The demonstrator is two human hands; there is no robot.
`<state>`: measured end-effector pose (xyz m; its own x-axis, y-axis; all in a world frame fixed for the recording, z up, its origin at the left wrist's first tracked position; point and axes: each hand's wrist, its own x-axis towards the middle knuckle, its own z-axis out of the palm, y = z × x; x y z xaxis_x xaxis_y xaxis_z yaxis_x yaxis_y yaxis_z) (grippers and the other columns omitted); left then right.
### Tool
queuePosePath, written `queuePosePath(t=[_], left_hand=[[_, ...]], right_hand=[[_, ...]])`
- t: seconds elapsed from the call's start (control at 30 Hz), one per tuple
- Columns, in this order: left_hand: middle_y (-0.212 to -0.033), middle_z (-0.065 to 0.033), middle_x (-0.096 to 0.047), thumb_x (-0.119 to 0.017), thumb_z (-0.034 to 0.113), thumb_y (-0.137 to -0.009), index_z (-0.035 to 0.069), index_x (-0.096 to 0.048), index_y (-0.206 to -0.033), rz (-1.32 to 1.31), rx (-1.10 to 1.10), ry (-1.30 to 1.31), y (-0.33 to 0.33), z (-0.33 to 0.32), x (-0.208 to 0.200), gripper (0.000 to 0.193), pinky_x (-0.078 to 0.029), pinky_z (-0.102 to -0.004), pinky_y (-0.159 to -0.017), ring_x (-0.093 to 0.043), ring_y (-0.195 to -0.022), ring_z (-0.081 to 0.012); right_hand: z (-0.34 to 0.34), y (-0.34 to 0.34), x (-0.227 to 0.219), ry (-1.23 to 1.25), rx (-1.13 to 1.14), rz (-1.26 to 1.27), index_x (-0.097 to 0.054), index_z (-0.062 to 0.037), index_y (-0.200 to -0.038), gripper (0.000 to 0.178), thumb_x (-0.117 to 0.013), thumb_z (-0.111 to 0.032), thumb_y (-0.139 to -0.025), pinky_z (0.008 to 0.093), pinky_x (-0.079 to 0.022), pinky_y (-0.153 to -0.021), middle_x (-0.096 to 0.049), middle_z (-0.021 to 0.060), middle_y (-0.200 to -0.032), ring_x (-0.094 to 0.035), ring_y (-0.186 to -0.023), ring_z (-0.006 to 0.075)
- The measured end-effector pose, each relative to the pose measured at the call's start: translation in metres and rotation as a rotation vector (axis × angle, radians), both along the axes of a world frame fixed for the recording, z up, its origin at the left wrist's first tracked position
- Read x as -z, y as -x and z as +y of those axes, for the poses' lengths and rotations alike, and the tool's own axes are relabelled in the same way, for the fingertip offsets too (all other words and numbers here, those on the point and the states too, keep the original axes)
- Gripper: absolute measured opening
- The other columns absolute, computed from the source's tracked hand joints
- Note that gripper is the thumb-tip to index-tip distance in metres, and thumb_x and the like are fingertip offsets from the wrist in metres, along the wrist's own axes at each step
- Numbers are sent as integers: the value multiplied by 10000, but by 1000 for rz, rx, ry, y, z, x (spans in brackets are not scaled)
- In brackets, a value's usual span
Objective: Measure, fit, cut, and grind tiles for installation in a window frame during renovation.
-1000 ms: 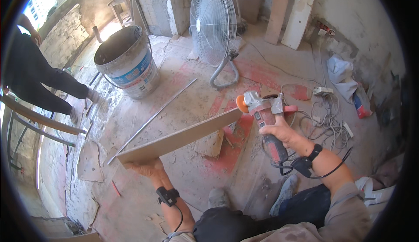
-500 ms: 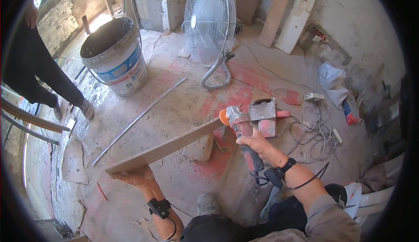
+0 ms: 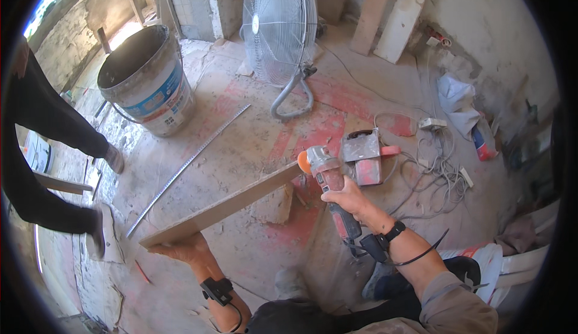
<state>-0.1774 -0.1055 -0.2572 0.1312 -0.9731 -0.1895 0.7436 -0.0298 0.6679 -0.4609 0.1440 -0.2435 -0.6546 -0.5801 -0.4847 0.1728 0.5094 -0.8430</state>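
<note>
My right hand (image 3: 351, 198) grips a red and grey angle grinder (image 3: 328, 180) by its body; its orange disc (image 3: 303, 162) sits against the far end of a long tan tile strip (image 3: 223, 204). My left hand (image 3: 180, 251) holds the near end of that strip from below. The strip runs diagonally and rests on a pale concrete block (image 3: 274, 204). A black band sits on each wrist. The grinder's cord trails back past my right forearm.
A large dirty bucket (image 3: 147, 81) stands at the back left, a floor fan (image 3: 280, 27) behind the work. A metal straightedge (image 3: 186, 168) lies on the floor. A red tile cutter (image 3: 364, 153), tangled cables (image 3: 436, 165) and a power strip lie right. Another person's legs (image 3: 42, 153) stand left.
The view has shifted closer and lower. The grinder disc has moved onto the strip's far end, and my left hand has stayed under the near end.
</note>
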Motion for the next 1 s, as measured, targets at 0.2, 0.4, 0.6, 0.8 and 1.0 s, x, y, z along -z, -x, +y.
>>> queuePosePath(t=[0.2, 0.4, 0.6, 0.8, 1.0], left_hand=[[-1542, -45, -347, -529, 867, -763, 247, -329, -1520, 22, -28, -23, -2, -4, 11, 999, -290, -519, -1164, -340, -1413, -268], [-1522, -33, -375, -523, 870, -763, 258, -340, -1512, 31, -28, -53, 12, 2, 1, 984, -316, -511, -1150, -353, -1410, -258], [-1553, -35, -344, -522, 886, -744, 248, -334, -1528, 44, -12, -15, -2, -1, 4, 1029, -297, -508, -1158, -339, -1422, -258], [-1548, -63, -320, -521, 909, -721, 193, -290, -1540, 43, -18, -4, 5, 2, 3, 1112, -234, -479, -1187, -285, -1436, -264], [-1520, -77, -348, -528, 905, -723, 153, -314, -1520, 44, -51, -54, -1, 8, -3, 1116, -242, -468, -1188, -312, -1424, -263]], right_hand=[[0, -11, 7, 60, -100, 109, -541, 53, -1168, 606, -798, -243, -705, 359, -519, -822, -623, 134, -1020, -616, -927, 210], [16, 22, 11, -20, -10, 38, -536, 61, -1177, 629, -811, -242, -699, 371, -519, -846, -629, 150, -1027, -619, -948, 218], [8, 1, 0, -17, -121, 160, -490, 89, -1244, 725, -815, -260, -698, 366, -528, -838, -626, 179, -1076, -624, -970, 233], [17, 22, 9, -67, -28, 159, -513, 67, -1210, 663, -814, -230, -700, 351, -529, -834, -634, 158, -1076, -628, -985, 219], [12, 5, 5, -34, -125, 196, -521, 48, -1171, 628, -815, -231, -691, 355, -524, -835, -629, 132, -1027, -624, -950, 210]])
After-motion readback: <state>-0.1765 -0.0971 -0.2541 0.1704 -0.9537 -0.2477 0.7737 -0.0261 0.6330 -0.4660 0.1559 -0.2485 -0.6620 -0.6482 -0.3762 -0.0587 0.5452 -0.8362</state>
